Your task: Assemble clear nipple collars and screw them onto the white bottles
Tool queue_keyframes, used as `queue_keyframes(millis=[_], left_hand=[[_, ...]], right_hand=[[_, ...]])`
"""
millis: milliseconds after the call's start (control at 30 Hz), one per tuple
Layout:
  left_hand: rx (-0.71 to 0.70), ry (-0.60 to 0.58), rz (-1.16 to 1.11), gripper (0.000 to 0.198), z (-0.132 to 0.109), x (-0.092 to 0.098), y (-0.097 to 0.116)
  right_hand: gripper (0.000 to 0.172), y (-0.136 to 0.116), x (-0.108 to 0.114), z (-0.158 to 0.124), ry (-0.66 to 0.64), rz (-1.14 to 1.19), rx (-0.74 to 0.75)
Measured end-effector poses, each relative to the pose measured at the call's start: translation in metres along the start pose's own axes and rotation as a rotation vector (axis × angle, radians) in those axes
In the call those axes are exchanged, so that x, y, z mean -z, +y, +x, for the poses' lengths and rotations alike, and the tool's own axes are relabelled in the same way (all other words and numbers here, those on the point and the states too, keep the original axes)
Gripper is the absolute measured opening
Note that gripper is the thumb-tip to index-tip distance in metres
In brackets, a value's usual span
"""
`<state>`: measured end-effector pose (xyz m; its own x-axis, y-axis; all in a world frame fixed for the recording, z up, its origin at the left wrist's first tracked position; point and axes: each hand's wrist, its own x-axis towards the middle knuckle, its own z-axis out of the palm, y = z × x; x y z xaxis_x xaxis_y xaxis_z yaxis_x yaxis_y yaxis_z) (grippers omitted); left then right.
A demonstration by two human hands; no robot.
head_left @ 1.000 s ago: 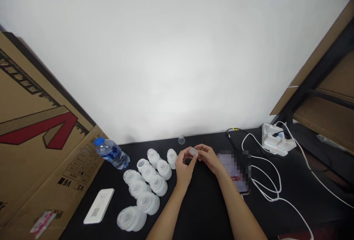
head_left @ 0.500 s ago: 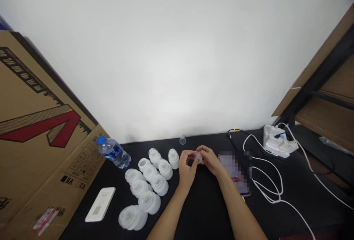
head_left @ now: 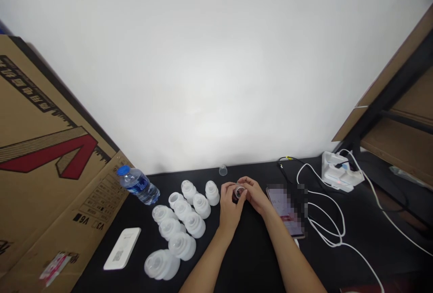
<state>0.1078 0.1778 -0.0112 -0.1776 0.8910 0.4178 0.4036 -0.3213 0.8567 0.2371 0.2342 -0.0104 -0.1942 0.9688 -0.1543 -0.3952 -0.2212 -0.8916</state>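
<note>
Fingertip grasp of a small clear plastic piece (head_left: 239, 192), seen from the head-worn camera. The piece is held over the black counter (head_left: 250, 248), between the left hand (head_left: 230, 207) and the right hand (head_left: 255, 195); the fingers (head_left: 246, 185) of both hands are curled in and grasping it, partly hiding its shape. The hands sit close together with the forearms angled apart, a posture that favours steady, fine fingertip control. Nearest the left hand stands a frosted white moulded bottle-shaped part (head_left: 212, 193), one of a cluster of similar parts (head_left: 182, 210); a small clear cup (head_left: 223, 171) stands beyond the hands. To the right of the right hand lies a smartphone (head_left: 286, 209), its screen pixelated.
</note>
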Motion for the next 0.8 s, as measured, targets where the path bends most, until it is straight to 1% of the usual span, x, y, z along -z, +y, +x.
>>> queue_keyframes(millis=[67,100,200,267,333,400,500,633,700,800], left_hand=[[0.026,0.007,-0.059,0.026,0.001,-0.001,-0.002],[0.068,0.013,-0.119,0.029,0.002,-0.002,-0.003],[0.288,0.014,-0.397,0.047,0.007,-0.005,-0.008],[0.437,0.008,-0.567,0.058,0.01,-0.006,-0.011],[0.532,0.005,-0.675,0.063,0.012,-0.007,-0.012],[0.579,0.006,-0.759,0.063,0.013,-0.008,-0.013],[0.583,0.006,-0.858,0.059,0.012,-0.008,-0.013],[0.51,0.018,-0.872,0.053,0.01,-0.009,-0.015],[0.48,0.04,-0.85,0.051,0.01,-0.011,-0.017],[0.449,0.062,-0.827,0.052,0.01,-0.012,-0.02]], right_hand=[[0.033,0.001,0.001,0.002,0.03,-0.015,0.026],[0.035,0.001,0.002,0.003,0.056,-0.021,0.048],[0.036,0.0,0.006,0.008,0.156,-0.034,0.139],[0.034,-0.003,0.01,0.011,0.199,-0.045,0.195],[0.033,-0.005,0.012,0.011,0.199,-0.064,0.233],[0.031,-0.008,0.011,0.01,0.178,-0.088,0.256],[0.027,-0.008,0.008,0.006,0.13,-0.192,0.322],[0.022,-0.004,0.005,0.005,0.112,-0.451,0.471],[0.025,-0.003,0.006,0.006,0.118,-0.504,0.489],[0.031,-0.002,0.008,0.007,0.08,-0.496,0.483]])
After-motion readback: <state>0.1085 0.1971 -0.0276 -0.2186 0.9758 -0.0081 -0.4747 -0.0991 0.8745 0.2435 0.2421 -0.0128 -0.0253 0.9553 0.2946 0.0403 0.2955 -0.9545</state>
